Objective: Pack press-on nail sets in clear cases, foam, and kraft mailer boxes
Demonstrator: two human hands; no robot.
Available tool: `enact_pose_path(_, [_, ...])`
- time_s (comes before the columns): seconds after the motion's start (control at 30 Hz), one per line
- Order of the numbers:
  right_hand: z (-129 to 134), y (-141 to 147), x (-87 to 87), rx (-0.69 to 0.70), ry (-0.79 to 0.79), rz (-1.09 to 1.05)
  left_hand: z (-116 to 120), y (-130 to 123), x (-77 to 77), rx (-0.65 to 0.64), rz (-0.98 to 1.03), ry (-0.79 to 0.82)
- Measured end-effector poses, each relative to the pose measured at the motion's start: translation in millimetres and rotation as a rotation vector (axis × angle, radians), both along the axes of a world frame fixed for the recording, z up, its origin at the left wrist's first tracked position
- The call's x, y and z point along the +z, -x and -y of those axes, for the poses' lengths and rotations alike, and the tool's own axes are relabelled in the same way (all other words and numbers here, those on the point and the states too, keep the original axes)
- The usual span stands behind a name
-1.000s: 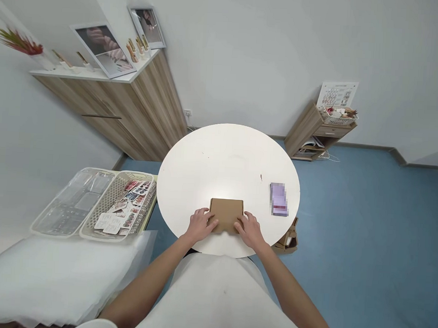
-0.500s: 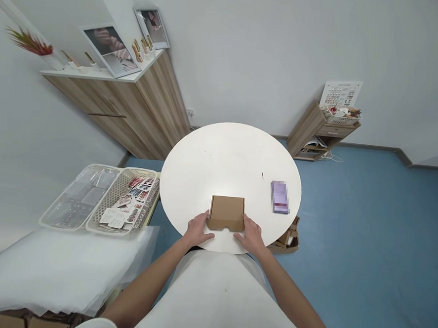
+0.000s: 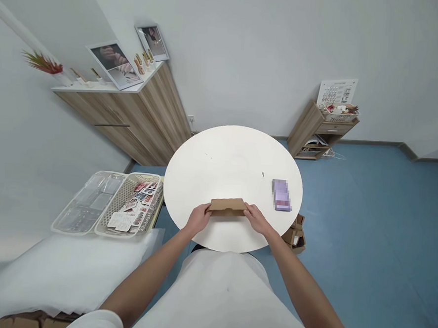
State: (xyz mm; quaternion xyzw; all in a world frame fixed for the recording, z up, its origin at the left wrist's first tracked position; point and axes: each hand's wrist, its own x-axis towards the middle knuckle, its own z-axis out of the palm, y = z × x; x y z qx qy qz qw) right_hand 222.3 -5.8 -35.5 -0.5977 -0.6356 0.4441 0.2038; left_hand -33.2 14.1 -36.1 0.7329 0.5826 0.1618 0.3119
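Note:
A small brown cardboard box [image 3: 227,207] is held between my two hands over the near part of the white round table [image 3: 238,155]. Its front side faces me, tilted up, and a small notch shows at its top edge. My left hand [image 3: 199,217] is closed on the box's left end. At the right end, my right hand [image 3: 255,218] grips it with fingers behind and thumb in front. Whether the box's lower edge touches the table I cannot tell. A blurred purple item [image 3: 281,195] lies on the table to the right.
Left of the table stand a basket of printed cards [image 3: 147,219] and a basket of clear plastic packs [image 3: 61,222]. Cardboard boxes [image 3: 296,235] sit on the floor at the table's right. A wooden cabinet [image 3: 162,116] and a small shelf unit [image 3: 303,124] stand by the wall.
The box lay flat with my hands spread at its sides. Now both hands grip its ends, and it is tilted up with its front side towards me. The camera view has shifted slightly.

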Motion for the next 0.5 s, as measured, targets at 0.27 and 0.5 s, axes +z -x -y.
enact_pose_path(0.27, [-48, 18, 13.8, -0.118, 0.13, -0.003, -37, -8, 13.0, 0.064, -0.16, 0.135])
enact_pose_path(0.5, [-58, 15, 14.5, -0.177, 0.181, -0.033, -39, 2, 20.8, 0.06, -0.125, 0.174])
